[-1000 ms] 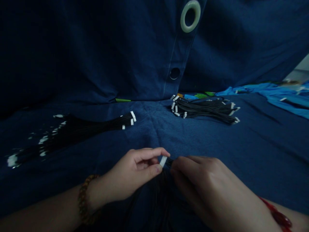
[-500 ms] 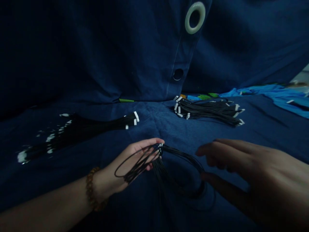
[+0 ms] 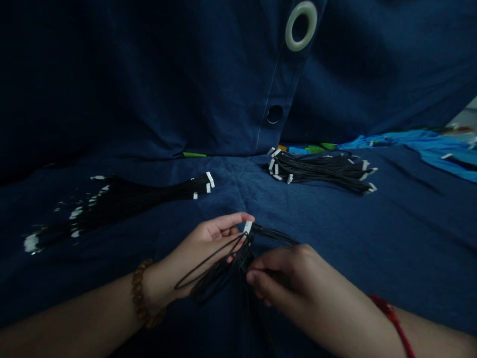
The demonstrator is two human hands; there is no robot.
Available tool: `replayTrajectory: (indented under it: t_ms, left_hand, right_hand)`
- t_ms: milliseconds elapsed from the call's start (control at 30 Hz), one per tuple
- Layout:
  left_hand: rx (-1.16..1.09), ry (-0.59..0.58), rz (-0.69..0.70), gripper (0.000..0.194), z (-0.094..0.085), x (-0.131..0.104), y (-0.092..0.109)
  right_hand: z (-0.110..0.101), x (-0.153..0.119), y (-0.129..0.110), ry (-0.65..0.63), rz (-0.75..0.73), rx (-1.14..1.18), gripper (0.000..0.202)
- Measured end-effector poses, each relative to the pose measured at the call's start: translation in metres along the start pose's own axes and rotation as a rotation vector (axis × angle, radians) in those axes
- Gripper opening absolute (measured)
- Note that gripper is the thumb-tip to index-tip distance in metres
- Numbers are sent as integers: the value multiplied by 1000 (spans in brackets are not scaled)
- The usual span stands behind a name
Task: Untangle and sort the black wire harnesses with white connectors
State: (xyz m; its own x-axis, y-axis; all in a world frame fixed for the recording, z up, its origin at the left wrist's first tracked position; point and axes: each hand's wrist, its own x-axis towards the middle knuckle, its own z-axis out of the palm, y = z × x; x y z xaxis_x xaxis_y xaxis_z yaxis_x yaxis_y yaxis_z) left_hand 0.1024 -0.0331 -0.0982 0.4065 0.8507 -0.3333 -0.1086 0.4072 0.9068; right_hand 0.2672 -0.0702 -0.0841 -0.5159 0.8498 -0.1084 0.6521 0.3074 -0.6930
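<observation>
Between the thumb and fingers of my left hand (image 3: 212,248) is a small white connector (image 3: 248,227) on a looped bundle of thin black cables (image 3: 208,281). The loops hang out on both sides of that hand and below it. My right hand (image 3: 290,278) is closed just right of the connector, its thumb and forefinger pinched among the hanging black strands. What exactly lies between those fingertips is too dark to make out; part of the bundle passes behind this hand.
A bundle of black cables with white ends (image 3: 149,196) lies at left on the dark blue cloth (image 3: 231,186). Another such bundle (image 3: 320,171) lies at back right. Bright blue fabric (image 3: 417,141) is at far right. A blue curtain with a pale ring (image 3: 313,25) hangs behind.
My right hand has moved left from the outer end of the loops to beside my left hand, and its fingers have closed. My left hand keeps its place.
</observation>
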Motion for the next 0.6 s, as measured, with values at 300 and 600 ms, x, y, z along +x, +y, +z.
replayTrajectory:
  t_ms: [300, 600]
  left_hand:
    - [12, 56, 2, 28, 4, -2, 0]
    - [-69, 18, 13, 24, 5, -4, 3]
  right_hand:
    - [7, 6, -1, 107, -36, 11, 22]
    - [2, 7, -2, 129, -65, -71, 20]
